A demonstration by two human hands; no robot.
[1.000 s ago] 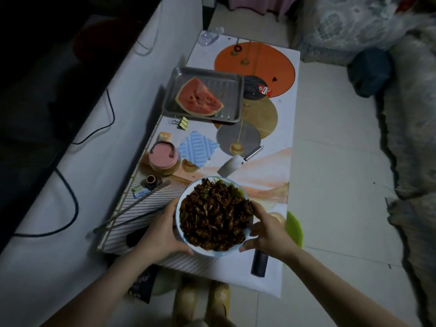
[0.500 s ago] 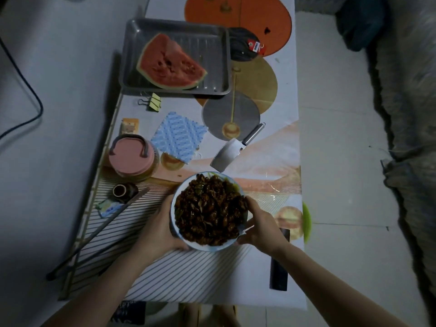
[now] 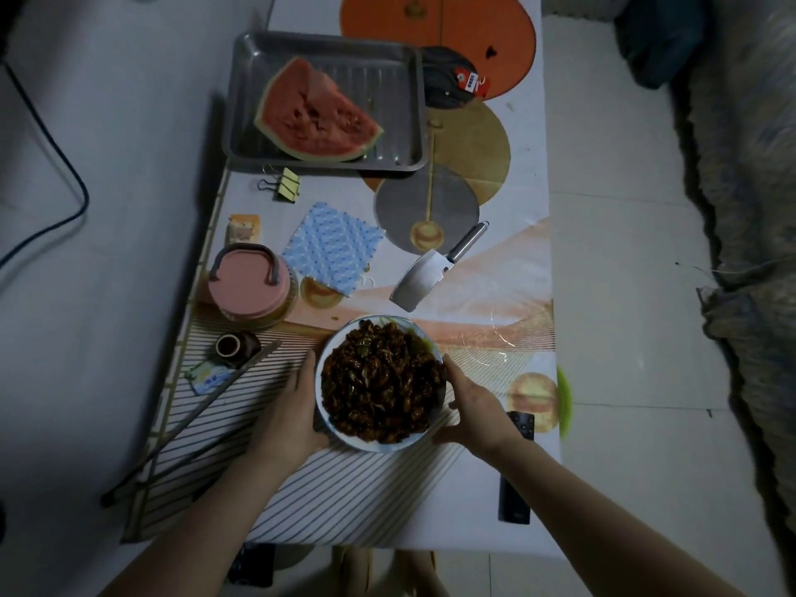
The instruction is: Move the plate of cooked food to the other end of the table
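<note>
Dim room, pale tile floor, long narrow table under a glossy printed cloth: stripes at near end, orange, gold and grey circles further up. Left of the table, a dark cable on the floor. Left edge of table: long metal chopsticks lying diagonal, small card, small brown cup, pink-lidded container with dark handle. Further up, yellow binder clips, blue patterned square mat, ribbed steel tray holding a watermelon wedge.

Left hand cups the left rim of the plate of cooked food, fingers curled under and against the edge. Plate is round, white, piled with dark brown glossy pieces, sitting at the near striped part of the table, centre. Cannot tell if it's lifted or resting. Right hand grips the right rim, thumb on top edge, fingers wrapped under.

Just beyond the plate, steel cleaver, serrated edge. Right of the right hand, black remote at the table edge, green round thing sticking out past it. Far right, grey shaggy fabric.
</note>
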